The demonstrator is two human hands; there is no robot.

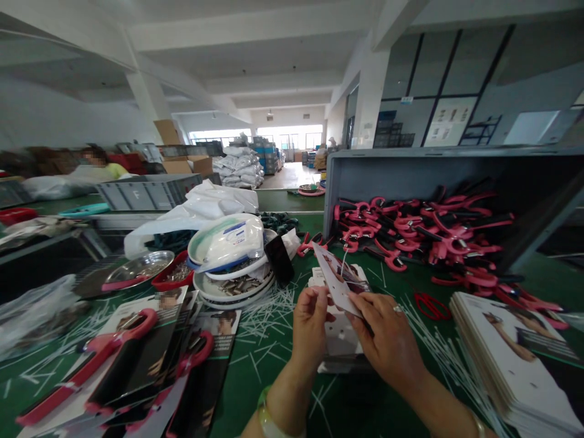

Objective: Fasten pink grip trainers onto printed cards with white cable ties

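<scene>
Printed card (pixel 335 285), tilted between both hands above a card stack (pixel 342 336).
I observe a thin, flat sheet, white with a printed area, and a slender white tie (pixel 344 260) at its upper part. I have the right hand (pixel 387 328) pinching its lower right edge between thumb and fingers; the left hand (pixel 312 316) has curled fingertips at the left edge, and I cannot tell whether they grip. Beyond, a rigid grey plastic bin (pixel 438 152) holds pink-and-black tools (pixel 410 225).
</scene>
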